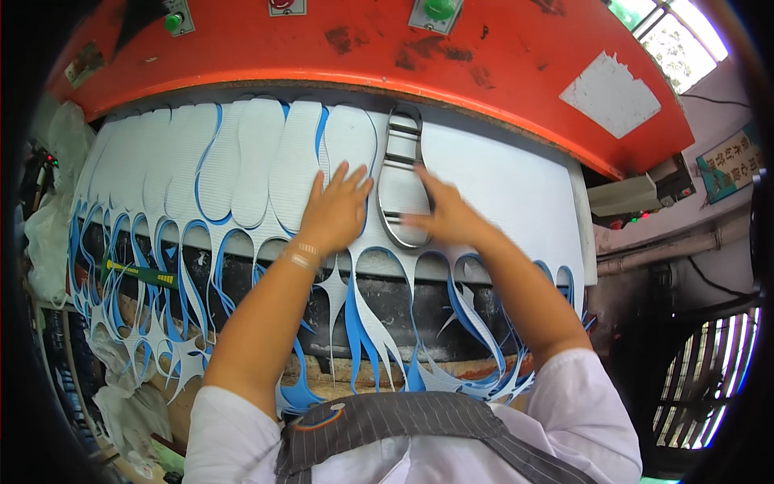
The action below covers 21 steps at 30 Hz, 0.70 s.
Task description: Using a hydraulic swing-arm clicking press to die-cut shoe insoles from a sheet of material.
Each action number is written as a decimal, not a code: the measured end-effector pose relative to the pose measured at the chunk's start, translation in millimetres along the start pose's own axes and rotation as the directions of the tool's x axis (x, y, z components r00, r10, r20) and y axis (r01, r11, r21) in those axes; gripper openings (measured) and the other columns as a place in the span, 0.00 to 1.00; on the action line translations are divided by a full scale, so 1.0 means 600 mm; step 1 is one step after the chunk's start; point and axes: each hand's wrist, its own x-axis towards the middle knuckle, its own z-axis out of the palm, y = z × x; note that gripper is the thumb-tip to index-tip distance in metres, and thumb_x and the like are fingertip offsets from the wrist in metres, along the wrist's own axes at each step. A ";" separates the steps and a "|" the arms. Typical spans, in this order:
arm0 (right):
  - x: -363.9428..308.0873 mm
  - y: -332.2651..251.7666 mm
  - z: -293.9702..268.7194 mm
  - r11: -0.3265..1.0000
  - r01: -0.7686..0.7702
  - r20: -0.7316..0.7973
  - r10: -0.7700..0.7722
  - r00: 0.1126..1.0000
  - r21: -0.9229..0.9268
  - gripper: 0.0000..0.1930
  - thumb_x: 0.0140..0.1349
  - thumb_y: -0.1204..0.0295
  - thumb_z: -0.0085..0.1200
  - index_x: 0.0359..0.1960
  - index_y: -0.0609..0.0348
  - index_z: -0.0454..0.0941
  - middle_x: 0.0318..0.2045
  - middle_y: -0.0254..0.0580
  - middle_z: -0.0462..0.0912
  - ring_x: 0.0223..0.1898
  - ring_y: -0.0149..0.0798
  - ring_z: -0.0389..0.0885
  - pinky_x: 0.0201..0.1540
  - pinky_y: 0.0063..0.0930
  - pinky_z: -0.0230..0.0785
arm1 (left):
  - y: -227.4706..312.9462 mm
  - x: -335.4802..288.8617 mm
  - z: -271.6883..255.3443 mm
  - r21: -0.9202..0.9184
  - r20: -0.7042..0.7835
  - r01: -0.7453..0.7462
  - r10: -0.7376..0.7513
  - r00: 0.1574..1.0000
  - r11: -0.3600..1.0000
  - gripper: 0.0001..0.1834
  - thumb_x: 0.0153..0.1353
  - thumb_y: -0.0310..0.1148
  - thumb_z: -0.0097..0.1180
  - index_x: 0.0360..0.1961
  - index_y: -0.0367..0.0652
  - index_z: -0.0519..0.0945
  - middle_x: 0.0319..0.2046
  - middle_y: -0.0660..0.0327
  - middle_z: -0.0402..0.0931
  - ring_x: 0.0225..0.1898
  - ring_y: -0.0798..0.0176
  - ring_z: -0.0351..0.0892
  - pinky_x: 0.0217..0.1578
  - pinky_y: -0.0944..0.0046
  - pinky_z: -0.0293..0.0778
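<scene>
A ribbed white foam sheet with a blue underside lies before me, partly cut into sole shapes. My left hand rests on it, fingers spread, over a cut sole just left of a metal cutting die. This die is a sole-shaped steel frame with crossbars, lying on the sheet. My right hand, slightly blurred, grips its right edge; the thumb reaches over the frame's inside and the fingers lie along the rim. More cut soles sit in a row to the left.
An orange machine beam with green buttons spans the far side. Scalloped foam offcuts hang over the near edge. A green and yellow tool lies among them at left. Clear plastic bags hang at the far left.
</scene>
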 end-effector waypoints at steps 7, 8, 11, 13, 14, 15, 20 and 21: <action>-0.062 -0.020 0.051 0.969 0.213 -0.289 -0.241 0.927 -0.127 0.34 0.33 0.55 0.74 0.41 0.60 0.73 0.59 0.63 0.64 0.60 0.61 0.63 0.60 0.50 0.55 | 0.011 -0.020 -0.013 -0.106 0.000 -0.013 0.013 1.000 0.994 0.24 0.62 0.32 0.45 0.61 0.47 0.72 0.68 0.61 0.59 0.71 0.52 0.49 0.68 0.41 0.40; -0.065 -0.018 0.057 0.963 0.222 -0.299 -0.258 0.919 -0.152 0.34 0.33 0.55 0.74 0.41 0.60 0.73 0.59 0.64 0.64 0.60 0.61 0.63 0.60 0.49 0.56 | 0.008 -0.020 -0.011 -0.125 -0.005 -0.028 0.028 1.000 0.992 0.24 0.61 0.32 0.44 0.60 0.47 0.73 0.68 0.61 0.59 0.71 0.52 0.48 0.68 0.42 0.39; -0.065 -0.034 0.050 0.946 0.256 -0.287 -0.306 0.908 -0.197 0.33 0.34 0.56 0.74 0.40 0.60 0.74 0.59 0.64 0.65 0.59 0.61 0.64 0.59 0.49 0.57 | 0.002 -0.024 -0.018 -0.157 -0.024 -0.034 0.030 0.999 0.987 0.24 0.61 0.32 0.44 0.60 0.47 0.73 0.68 0.61 0.59 0.71 0.53 0.48 0.68 0.43 0.39; -0.065 -0.039 0.051 0.947 0.230 -0.304 -0.291 0.907 -0.223 0.32 0.34 0.56 0.73 0.40 0.60 0.74 0.58 0.64 0.65 0.59 0.61 0.65 0.59 0.49 0.58 | 0.005 -0.021 -0.024 -0.173 -0.031 -0.037 0.032 0.999 0.984 0.24 0.61 0.32 0.44 0.60 0.46 0.73 0.67 0.62 0.60 0.71 0.53 0.49 0.69 0.43 0.38; -0.065 -0.043 0.051 0.948 0.209 -0.320 -0.280 0.905 -0.240 0.31 0.35 0.56 0.73 0.40 0.60 0.74 0.58 0.64 0.66 0.58 0.61 0.65 0.59 0.48 0.58 | 0.006 -0.019 -0.026 -0.182 -0.033 -0.033 0.027 0.999 0.983 0.25 0.60 0.32 0.44 0.60 0.46 0.73 0.67 0.62 0.60 0.71 0.53 0.49 0.69 0.43 0.38; -0.062 -0.048 0.053 0.947 0.206 -0.321 -0.280 0.904 -0.247 0.31 0.35 0.56 0.73 0.40 0.60 0.74 0.58 0.64 0.66 0.58 0.61 0.65 0.59 0.48 0.58 | 0.003 -0.020 -0.027 -0.187 -0.038 -0.038 0.032 0.999 0.982 0.25 0.60 0.32 0.44 0.60 0.46 0.73 0.67 0.62 0.60 0.71 0.53 0.49 0.69 0.43 0.38; -0.061 -0.040 0.054 0.953 0.136 -0.257 -0.208 0.944 -0.271 0.37 0.37 0.52 0.72 0.47 0.60 0.73 0.59 0.65 0.64 0.61 0.63 0.63 0.60 0.49 0.58 | -0.002 -0.015 -0.025 -0.131 -0.089 -0.080 0.069 0.994 0.988 0.24 0.60 0.31 0.47 0.59 0.45 0.74 0.67 0.58 0.61 0.70 0.53 0.52 0.68 0.47 0.44; -0.062 -0.051 0.052 0.950 0.149 -0.265 -0.223 0.938 -0.274 0.37 0.37 0.52 0.72 0.47 0.60 0.73 0.59 0.65 0.64 0.61 0.63 0.63 0.60 0.49 0.58 | -0.017 -0.015 -0.025 -0.120 -0.102 -0.079 0.067 0.992 0.990 0.24 0.60 0.31 0.47 0.59 0.45 0.74 0.67 0.58 0.61 0.70 0.53 0.52 0.68 0.47 0.44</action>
